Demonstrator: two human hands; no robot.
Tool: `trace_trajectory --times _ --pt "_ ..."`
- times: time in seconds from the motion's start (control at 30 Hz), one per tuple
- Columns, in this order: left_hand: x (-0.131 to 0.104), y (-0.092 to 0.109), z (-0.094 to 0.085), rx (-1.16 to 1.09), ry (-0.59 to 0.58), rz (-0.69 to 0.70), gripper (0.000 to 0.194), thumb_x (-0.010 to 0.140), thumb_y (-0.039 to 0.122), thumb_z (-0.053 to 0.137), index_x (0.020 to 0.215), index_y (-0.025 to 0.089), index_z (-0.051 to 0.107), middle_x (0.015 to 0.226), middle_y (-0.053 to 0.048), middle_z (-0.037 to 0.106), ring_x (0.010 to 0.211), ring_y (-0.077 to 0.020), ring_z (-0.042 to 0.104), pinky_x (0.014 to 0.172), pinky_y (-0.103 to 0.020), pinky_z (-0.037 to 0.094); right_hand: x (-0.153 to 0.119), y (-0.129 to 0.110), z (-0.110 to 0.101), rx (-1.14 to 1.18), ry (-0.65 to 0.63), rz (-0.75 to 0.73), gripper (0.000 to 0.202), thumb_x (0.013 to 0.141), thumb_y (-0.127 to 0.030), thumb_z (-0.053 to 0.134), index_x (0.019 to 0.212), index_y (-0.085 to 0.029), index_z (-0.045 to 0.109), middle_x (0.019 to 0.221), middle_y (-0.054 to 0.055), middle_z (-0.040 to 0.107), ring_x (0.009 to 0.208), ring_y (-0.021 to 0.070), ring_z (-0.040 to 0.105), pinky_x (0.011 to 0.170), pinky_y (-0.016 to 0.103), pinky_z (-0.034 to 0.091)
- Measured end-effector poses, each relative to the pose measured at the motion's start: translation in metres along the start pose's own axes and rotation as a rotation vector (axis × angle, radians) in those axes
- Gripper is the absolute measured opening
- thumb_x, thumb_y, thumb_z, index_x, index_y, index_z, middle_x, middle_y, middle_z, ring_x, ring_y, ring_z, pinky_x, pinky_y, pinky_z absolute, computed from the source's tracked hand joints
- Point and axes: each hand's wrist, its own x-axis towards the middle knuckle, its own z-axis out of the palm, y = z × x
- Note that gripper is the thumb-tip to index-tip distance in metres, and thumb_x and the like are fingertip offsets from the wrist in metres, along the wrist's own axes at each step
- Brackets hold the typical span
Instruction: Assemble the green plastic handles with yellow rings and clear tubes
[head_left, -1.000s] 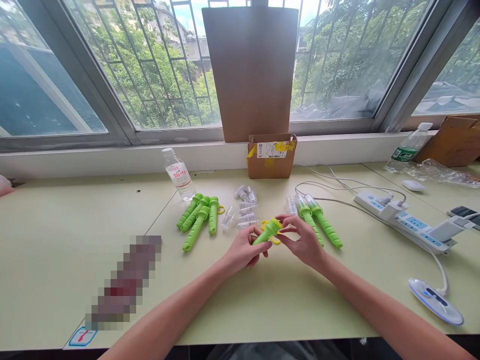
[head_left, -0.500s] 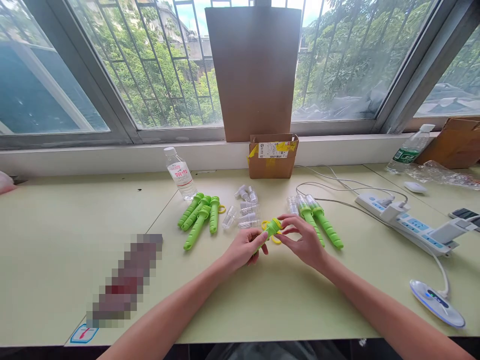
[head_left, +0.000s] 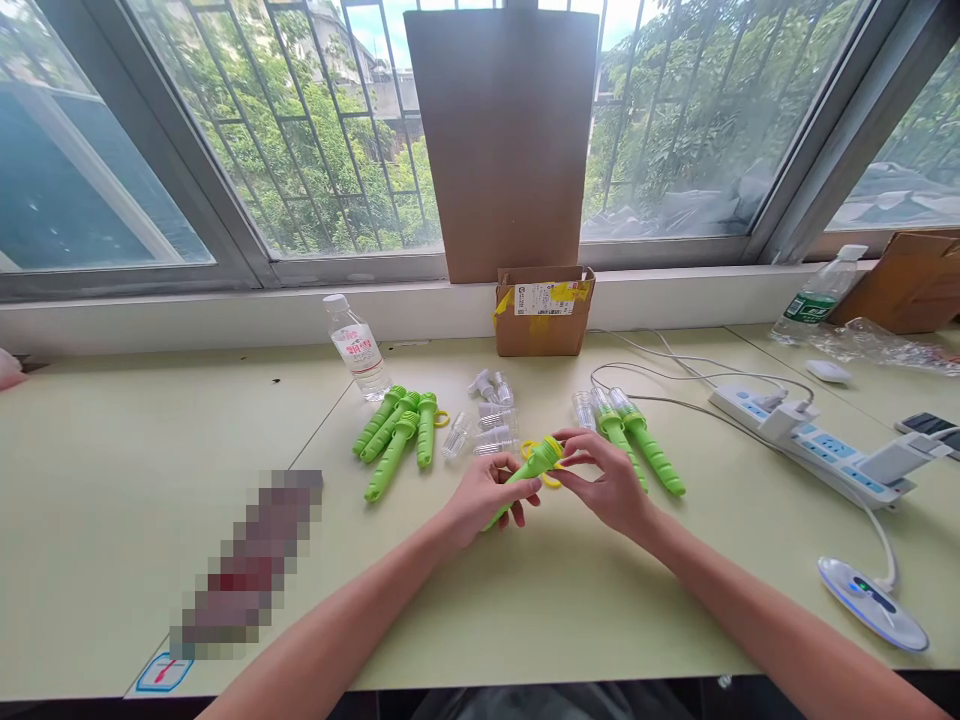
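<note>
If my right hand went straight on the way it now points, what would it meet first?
Most likely the yellow-rimmed end of the green stick, right by the fingertips of your right hand; your left hand, gripping that stick, lies beyond. Depth is hard to judge.

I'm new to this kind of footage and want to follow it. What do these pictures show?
There's no machine here: a person works with two bare hands. All the pictures come from one camera worn on the head, looking forward and down.

The left hand holds a green tube at a tilt. The right hand has its fingers at the tube's yellow-rimmed end; whether they grip it is too small to tell.

On the table, four more tubes lie to the left, clear pieces in the middle, and two tubes with clear tops to the right. A bottle, box and power strip sit further out.
</note>
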Motion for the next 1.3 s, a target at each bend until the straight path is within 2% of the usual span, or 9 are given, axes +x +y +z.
trace_trajectory --times 0.1,0.2,0.4,0.57,0.73,0.87,1.03,1.13,1.3 --pt "-0.001 0.003 0.0 0.032 0.002 0.011 0.036 0.072 0.049 0.069 0.078 0.014 0.06 0.072 -0.004 0.066 0.051 -0.0108 0.059 0.039 -0.018 0.038 0.001 -0.002 -0.001 -0.019 0.015 -0.016 0.013 0.08 -0.025 0.068 0.089 -0.022 0.058 0.106 0.007 0.064 0.087 0.0194 0.065 0.072 0.039 0.062" --pt "-0.001 0.003 0.0 0.055 -0.038 0.023 0.04 0.078 0.054 0.061 0.075 0.014 0.062 0.062 -0.001 0.059 0.049 -0.009 0.054 0.04 -0.018 0.038 0.001 -0.002 -0.001 -0.043 0.022 -0.008 0.015 0.08 -0.028 0.068 0.09 -0.022 0.057 0.104 0.007 0.064 0.085 0.0197 0.065 0.071 0.04 0.062" --pt "0.002 -0.005 0.0 0.069 -0.059 0.015 0.045 0.082 0.059 0.053 0.071 0.015 0.057 0.059 0.003 0.051 0.039 -0.0047 0.042 0.034 -0.017 0.027 0.002 0.002 0.0 -0.053 0.001 0.05 0.02 0.078 -0.031 0.07 0.087 -0.021 0.055 0.104 0.007 0.063 0.073 0.0153 0.063 0.068 0.038 0.063" --pt "0.002 -0.005 -0.002 0.076 -0.061 -0.004 0.045 0.082 0.058 0.053 0.069 0.015 0.055 0.057 0.003 0.05 0.037 -0.0037 0.039 0.033 -0.017 0.024 0.002 0.003 0.0 -0.043 -0.045 0.056 0.03 0.073 -0.032 0.075 0.089 -0.023 0.052 0.11 0.008 0.064 0.093 0.0216 0.065 0.072 0.04 0.063" --pt "0.002 -0.004 -0.003 0.069 -0.055 -0.029 0.032 0.071 0.043 0.071 0.081 0.017 0.057 0.056 0.005 0.054 0.035 -0.0041 0.04 0.032 -0.016 0.026 0.001 0.002 0.001 -0.016 -0.031 0.06 0.024 0.077 -0.032 0.072 0.087 -0.022 0.053 0.109 0.008 0.065 0.092 0.0218 0.067 0.075 0.041 0.063" --pt "0.002 -0.006 -0.002 -0.015 -0.057 -0.008 0.032 0.071 0.039 0.071 0.087 0.018 0.053 0.064 0.002 0.064 0.034 -0.005 0.042 0.031 -0.017 0.027 0.0 0.002 0.0 -0.007 -0.015 0.041 0.022 0.077 -0.032 0.072 0.086 -0.022 0.054 0.109 0.008 0.066 0.09 0.0212 0.068 0.076 0.042 0.063" --pt "0.0 -0.003 -0.002 -0.087 -0.105 0.023 0.034 0.074 0.044 0.069 0.087 0.015 0.056 0.074 -0.005 0.069 0.043 -0.0085 0.054 0.037 -0.018 0.033 0.0 0.002 0.0 0.003 -0.03 -0.003 0.026 0.077 -0.031 0.072 0.091 -0.023 0.051 0.111 0.008 0.064 0.094 0.0212 0.066 0.076 0.042 0.063" --pt "-0.002 0.001 -0.004 -0.095 -0.145 0.015 0.04 0.075 0.049 0.067 0.091 0.013 0.06 0.08 -0.008 0.068 0.05 -0.0106 0.058 0.04 -0.019 0.037 0.0 0.0 -0.001 0.001 -0.017 -0.015 0.02 0.081 -0.031 0.067 0.089 -0.024 0.051 0.109 0.007 0.065 0.093 0.0206 0.066 0.075 0.041 0.063" --pt "-0.003 0.006 -0.006 -0.053 -0.199 0.013 0.044 0.078 0.055 0.062 0.093 0.013 0.061 0.073 -0.003 0.061 0.049 -0.0071 0.051 0.039 -0.017 0.035 -0.001 0.0 -0.001 -0.03 0.023 -0.051 0.014 0.082 -0.027 0.067 0.085 -0.023 0.053 0.108 0.007 0.065 0.086 0.0181 0.067 0.074 0.039 0.063"
